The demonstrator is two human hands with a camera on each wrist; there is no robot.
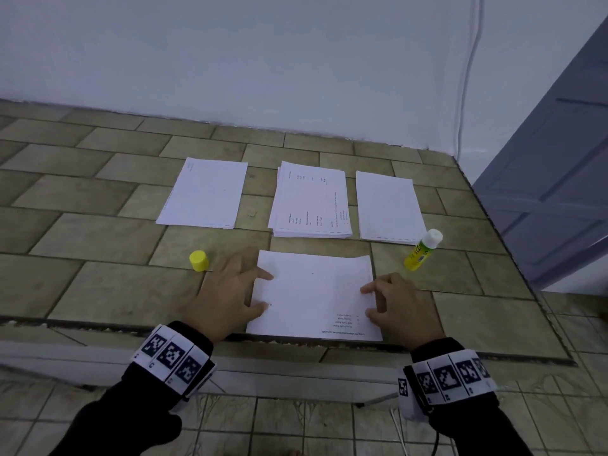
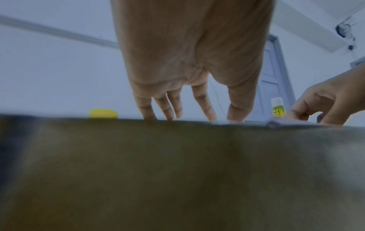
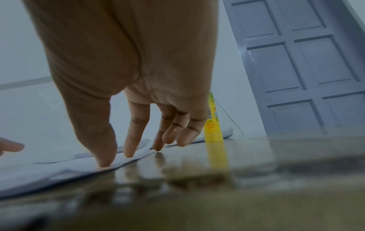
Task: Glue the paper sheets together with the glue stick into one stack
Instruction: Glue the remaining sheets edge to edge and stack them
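A white sheet (image 1: 312, 294) with a few printed lines lies at the near edge of the tiled ledge (image 1: 108, 284). My left hand (image 1: 268, 291) presses its left edge with straight index finger and thumb. My right hand (image 1: 364, 301) presses the right edge; in the right wrist view the thumb and index tips (image 3: 104, 162) rest flat on the sheet (image 3: 59, 171). The yellow glue stick (image 1: 422, 250) stands upright and uncapped to the right of the sheet, past my right hand. Its yellow cap (image 1: 198, 261) sits to the left, beyond my left hand.
Three paper piles lie behind: a left pile (image 1: 204, 192), a thicker printed middle pile (image 1: 311, 200) and a right pile (image 1: 388, 207). A white wall closes the back, a grey door (image 1: 559, 159) stands at the right. The ledge drops to a tiled floor in front.
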